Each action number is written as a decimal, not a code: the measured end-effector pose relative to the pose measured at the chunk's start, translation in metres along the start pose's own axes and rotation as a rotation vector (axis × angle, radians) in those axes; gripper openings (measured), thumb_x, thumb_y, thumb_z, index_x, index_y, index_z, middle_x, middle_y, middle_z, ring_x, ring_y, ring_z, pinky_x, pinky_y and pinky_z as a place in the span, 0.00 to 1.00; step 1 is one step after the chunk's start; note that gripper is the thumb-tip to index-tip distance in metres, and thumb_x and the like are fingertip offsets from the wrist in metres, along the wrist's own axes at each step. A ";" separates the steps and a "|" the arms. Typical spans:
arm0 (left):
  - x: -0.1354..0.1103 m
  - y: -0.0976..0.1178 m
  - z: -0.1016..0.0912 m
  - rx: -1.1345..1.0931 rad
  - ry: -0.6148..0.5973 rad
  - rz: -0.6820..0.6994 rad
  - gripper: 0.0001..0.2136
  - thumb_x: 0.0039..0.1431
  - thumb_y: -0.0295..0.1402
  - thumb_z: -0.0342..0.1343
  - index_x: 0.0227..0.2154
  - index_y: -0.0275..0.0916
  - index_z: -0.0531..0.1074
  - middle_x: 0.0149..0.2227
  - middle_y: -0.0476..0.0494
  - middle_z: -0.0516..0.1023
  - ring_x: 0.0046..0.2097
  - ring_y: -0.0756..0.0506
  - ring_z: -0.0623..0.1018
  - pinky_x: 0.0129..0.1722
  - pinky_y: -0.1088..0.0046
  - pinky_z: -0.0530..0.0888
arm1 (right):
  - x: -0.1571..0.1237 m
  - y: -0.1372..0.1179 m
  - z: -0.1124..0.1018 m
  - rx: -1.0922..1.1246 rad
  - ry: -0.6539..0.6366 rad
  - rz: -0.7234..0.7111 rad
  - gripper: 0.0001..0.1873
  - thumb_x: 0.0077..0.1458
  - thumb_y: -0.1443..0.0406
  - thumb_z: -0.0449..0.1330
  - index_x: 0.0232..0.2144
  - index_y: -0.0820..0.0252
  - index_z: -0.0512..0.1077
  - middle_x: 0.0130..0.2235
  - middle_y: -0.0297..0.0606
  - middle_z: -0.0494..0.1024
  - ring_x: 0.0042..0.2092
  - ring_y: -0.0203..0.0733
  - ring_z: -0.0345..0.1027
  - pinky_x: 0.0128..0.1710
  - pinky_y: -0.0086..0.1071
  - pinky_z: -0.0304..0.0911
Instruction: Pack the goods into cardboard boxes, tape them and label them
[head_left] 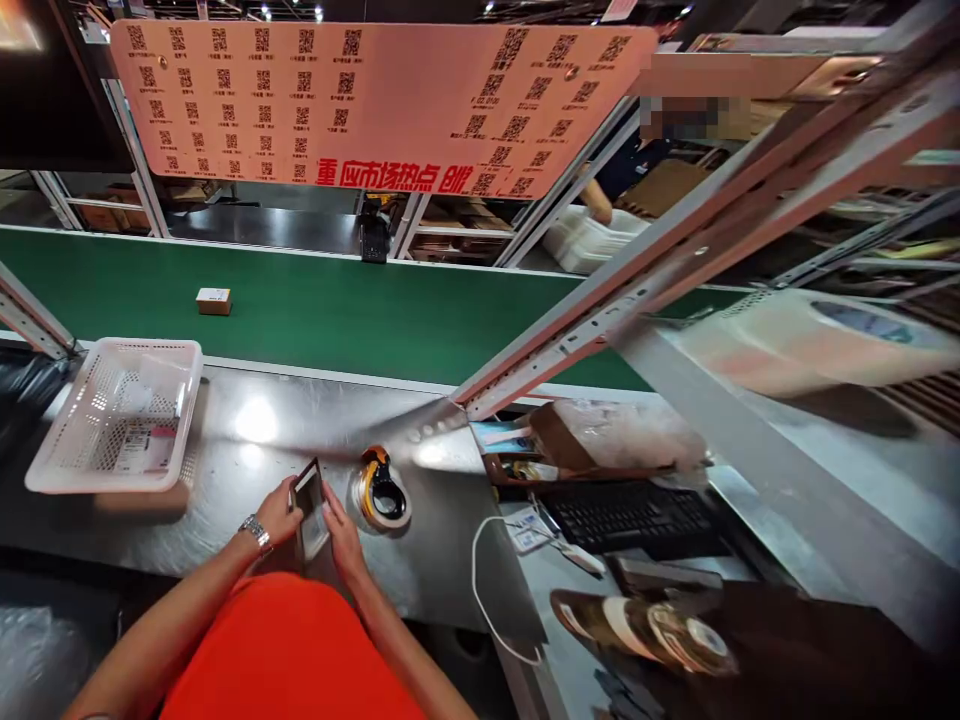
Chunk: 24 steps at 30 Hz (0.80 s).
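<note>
My left hand (280, 514) is closed on the left edge of a flat rectangular object (312, 520) with a dark upper rim and a pale grey face. I cannot tell exactly what it is. Along its right edge lies my right hand (342, 532), fingers fairly straight, gripping it from that side. Both hands are over the metal worktable (247, 450), close to my body. Just right of them, a tape dispenser (382, 492) in black and yellow with a tape roll rests on the table.
A white basket (191, 400) with packets inside stands at left. Beyond the table runs a green conveyor (360, 310) carrying a small box (214, 301). At right are a keyboard (637, 518), tape rolls (660, 635) and a slanting metal post (570, 320). Another person (630, 165) is at the back.
</note>
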<state>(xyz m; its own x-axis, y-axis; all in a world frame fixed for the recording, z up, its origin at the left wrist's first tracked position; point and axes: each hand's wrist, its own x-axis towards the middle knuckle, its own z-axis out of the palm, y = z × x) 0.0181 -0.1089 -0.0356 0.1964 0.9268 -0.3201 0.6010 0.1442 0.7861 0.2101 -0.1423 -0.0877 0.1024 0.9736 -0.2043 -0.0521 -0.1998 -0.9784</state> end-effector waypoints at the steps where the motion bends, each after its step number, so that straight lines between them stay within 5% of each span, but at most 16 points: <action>1: 0.002 0.000 -0.004 0.045 0.002 -0.020 0.38 0.60 0.33 0.61 0.75 0.39 0.67 0.59 0.30 0.88 0.61 0.30 0.86 0.67 0.51 0.79 | 0.001 0.002 -0.002 0.006 -0.040 -0.001 0.48 0.53 0.26 0.67 0.59 0.51 0.87 0.68 0.51 0.84 0.74 0.68 0.71 0.77 0.64 0.63; 4: 0.004 -0.008 -0.014 0.198 -0.017 0.021 0.34 0.67 0.39 0.57 0.75 0.40 0.69 0.56 0.30 0.88 0.60 0.29 0.86 0.67 0.48 0.79 | 0.005 0.005 -0.008 -0.012 -0.099 0.014 0.45 0.55 0.27 0.67 0.56 0.53 0.88 0.64 0.52 0.87 0.69 0.69 0.78 0.73 0.66 0.68; 7: 0.000 -0.024 -0.022 0.284 -0.047 0.133 0.34 0.68 0.39 0.56 0.76 0.43 0.70 0.65 0.30 0.84 0.68 0.30 0.82 0.72 0.47 0.76 | 0.010 0.004 -0.008 -0.174 0.043 -0.091 0.42 0.57 0.31 0.69 0.54 0.56 0.87 0.59 0.55 0.88 0.63 0.67 0.80 0.70 0.62 0.72; 11: -0.012 -0.038 -0.026 0.352 -0.117 0.207 0.35 0.65 0.35 0.56 0.76 0.40 0.70 0.79 0.30 0.69 0.77 0.29 0.72 0.79 0.46 0.68 | 0.015 -0.002 0.004 -0.434 0.273 -0.348 0.31 0.62 0.39 0.68 0.53 0.56 0.84 0.56 0.55 0.87 0.60 0.64 0.78 0.69 0.62 0.71; 16: -0.025 -0.031 -0.024 0.407 -0.293 0.184 0.39 0.66 0.48 0.61 0.74 0.31 0.70 0.84 0.20 0.53 0.84 0.19 0.54 0.82 0.37 0.57 | 0.025 -0.003 0.019 -0.595 0.275 -0.463 0.22 0.66 0.46 0.67 0.51 0.53 0.82 0.54 0.52 0.87 0.59 0.63 0.77 0.68 0.65 0.69; 20: -0.019 -0.022 -0.024 0.395 -0.323 0.166 0.46 0.60 0.55 0.69 0.74 0.32 0.69 0.84 0.17 0.51 0.84 0.16 0.53 0.80 0.34 0.59 | 0.020 0.003 0.010 -0.463 0.303 -0.394 0.28 0.69 0.43 0.60 0.57 0.54 0.79 0.60 0.53 0.84 0.64 0.61 0.75 0.72 0.65 0.66; 24: -0.008 -0.016 -0.019 0.395 -0.261 0.145 0.43 0.62 0.56 0.68 0.73 0.36 0.69 0.82 0.17 0.59 0.82 0.19 0.58 0.77 0.36 0.66 | 0.004 0.010 -0.019 -0.164 0.215 -0.129 0.39 0.61 0.34 0.64 0.60 0.54 0.78 0.64 0.56 0.83 0.66 0.64 0.77 0.69 0.61 0.72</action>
<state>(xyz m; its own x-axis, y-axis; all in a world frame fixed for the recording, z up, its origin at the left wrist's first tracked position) -0.0083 -0.1117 -0.0356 0.4574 0.8023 -0.3836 0.7908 -0.1696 0.5880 0.2293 -0.1427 -0.0986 0.3065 0.9498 -0.0622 0.1343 -0.1078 -0.9851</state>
